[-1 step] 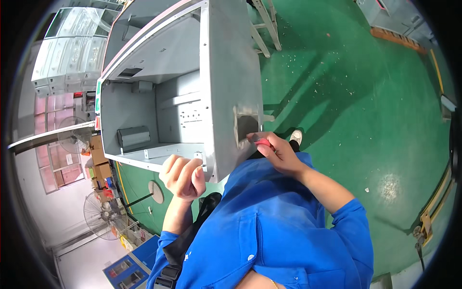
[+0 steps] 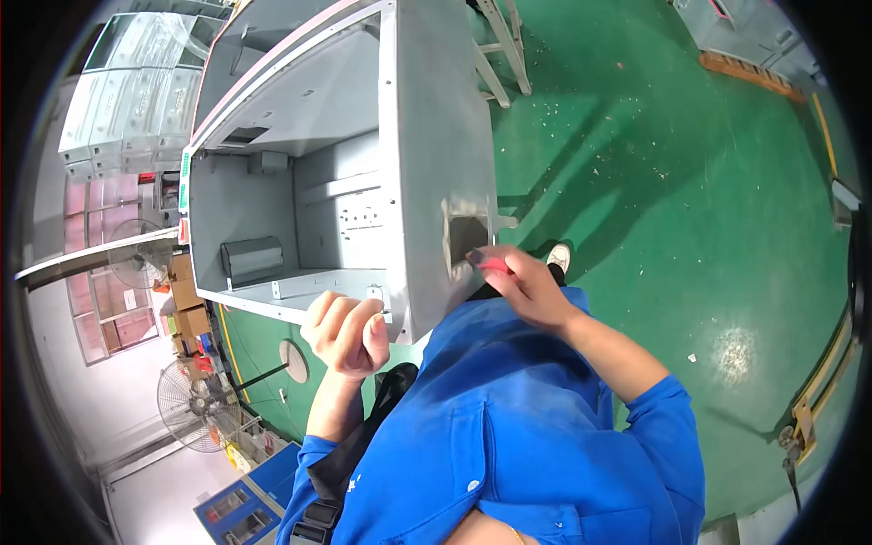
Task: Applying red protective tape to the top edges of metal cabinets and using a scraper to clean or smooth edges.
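Observation:
A grey sheet-metal cabinet [image 2: 436,118] stands before me, its open front facing left. The cabinet's right side has a rectangular cutout [image 2: 468,238] with a pale, scuffed border. At the cutout's near right edge, my right hand [image 2: 538,289] is closed round a small tool with a red handle [image 2: 493,263]. The tool's dark tip rests at or very near that edge; its exact kind is unclear. My left hand [image 2: 347,334] is curled with bent fingers against the lower front rim, close to the near corner. Whether those fingers grip the rim or something small is hidden.
A light trestle leg [image 2: 498,54] stands behind the cabinet on the green floor [image 2: 654,209]. Pedestal fans [image 2: 198,406], cardboard boxes [image 2: 191,322] and a blue cart [image 2: 245,504] are at left. Wrapped pale cabinets [image 2: 136,100] stand far left. My shoe [image 2: 559,258] shows below my right hand.
My right hand has shifted very slightly, and the red-handled tool is turned a little at the cutout's edge. The left hand stays in place.

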`<state>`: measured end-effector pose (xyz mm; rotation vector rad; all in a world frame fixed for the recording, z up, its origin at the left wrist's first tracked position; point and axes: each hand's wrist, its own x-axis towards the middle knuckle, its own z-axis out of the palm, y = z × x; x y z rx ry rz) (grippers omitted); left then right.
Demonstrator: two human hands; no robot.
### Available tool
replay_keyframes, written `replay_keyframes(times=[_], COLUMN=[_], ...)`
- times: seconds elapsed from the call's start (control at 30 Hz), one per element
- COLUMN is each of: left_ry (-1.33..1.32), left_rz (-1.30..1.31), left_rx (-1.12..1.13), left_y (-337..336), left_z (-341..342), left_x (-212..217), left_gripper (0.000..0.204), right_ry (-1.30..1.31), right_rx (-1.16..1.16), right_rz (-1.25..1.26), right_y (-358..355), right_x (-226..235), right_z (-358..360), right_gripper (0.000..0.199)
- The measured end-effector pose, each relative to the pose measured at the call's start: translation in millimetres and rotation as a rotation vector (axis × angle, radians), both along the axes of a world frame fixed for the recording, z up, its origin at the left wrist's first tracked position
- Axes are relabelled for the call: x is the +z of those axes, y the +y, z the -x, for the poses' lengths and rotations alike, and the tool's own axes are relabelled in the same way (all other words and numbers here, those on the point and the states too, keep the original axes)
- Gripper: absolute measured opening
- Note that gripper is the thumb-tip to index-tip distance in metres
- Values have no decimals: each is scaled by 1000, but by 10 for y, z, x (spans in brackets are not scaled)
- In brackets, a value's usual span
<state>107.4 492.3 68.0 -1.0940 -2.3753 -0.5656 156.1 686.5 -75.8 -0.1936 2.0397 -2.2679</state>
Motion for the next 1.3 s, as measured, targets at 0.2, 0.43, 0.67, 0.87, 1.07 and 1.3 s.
replay_keyframes(times=[0.2,0.43,0.67,0.87,1.07,1.3], left_ry=[-32,-49,-80,-61,-95,-104], left_rz=[23,41,106,102,160,163], left_rx=[-5,27,57,123,136,136], left_y=[-14,4,20,33,39,2], left_z=[-20,-28,-37,-61,-55,-75], left_x=[19,30,43,35,76,72], left_gripper=[18,19,34,35,40,36], right_ry=[321,400,311,410,382,127], right_rx=[-90,-64,62,112,73,85], right_rz=[-470,-753,-744,-789,-800,-351], right_y=[145,126,129,171,192,256], right_x=[240,509,667,748,568,685], right_z=[123,153,155,181,178,315], right_gripper=[23,17,19,27,28,20])
